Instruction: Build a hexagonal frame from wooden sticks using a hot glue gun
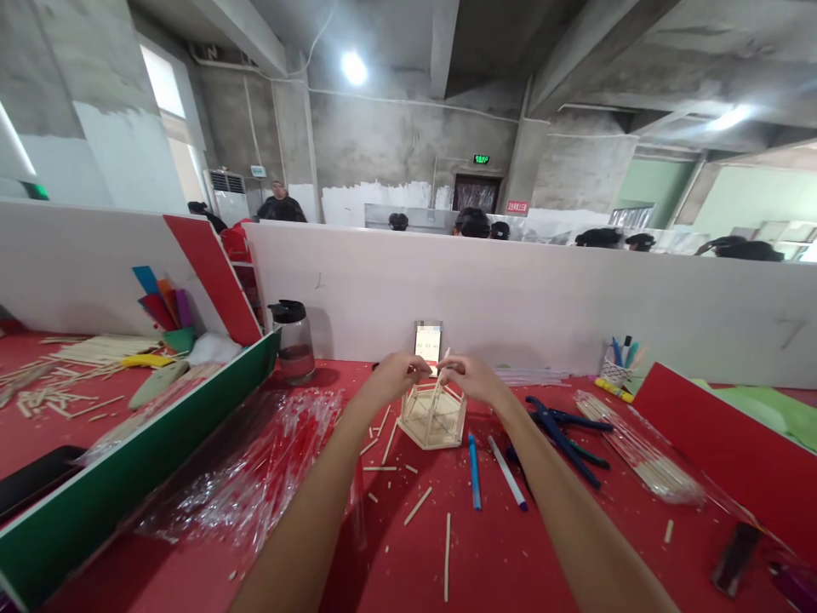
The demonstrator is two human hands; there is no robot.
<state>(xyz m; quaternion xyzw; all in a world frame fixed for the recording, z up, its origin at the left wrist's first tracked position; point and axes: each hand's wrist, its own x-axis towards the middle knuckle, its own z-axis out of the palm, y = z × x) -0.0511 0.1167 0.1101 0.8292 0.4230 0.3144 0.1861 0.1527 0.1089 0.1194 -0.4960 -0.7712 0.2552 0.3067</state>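
A small six-sided frame of pale wooden sticks (440, 430) stands on the red table in front of me. Over its left side, my left hand (403, 375) is closed in a pinch; what its fingertips hold is too small to make out. Opposite it, my right hand (471, 377) pinches a thin wooden stick (437, 393) that slants up from the frame. Loose stick pieces (418, 506) lie scattered nearby. A blue pen (474, 472) and a white marker (507, 473) rest just right of the frame.
Dark-handled pliers (565, 430) and bagged sticks (644, 451) lie right. Crumpled clear plastic (255, 460) and a green-faced divider (159, 460) are left. A water jug (294, 345) and a phone (427, 339) stand by the white partition (529, 306). People sit beyond it.
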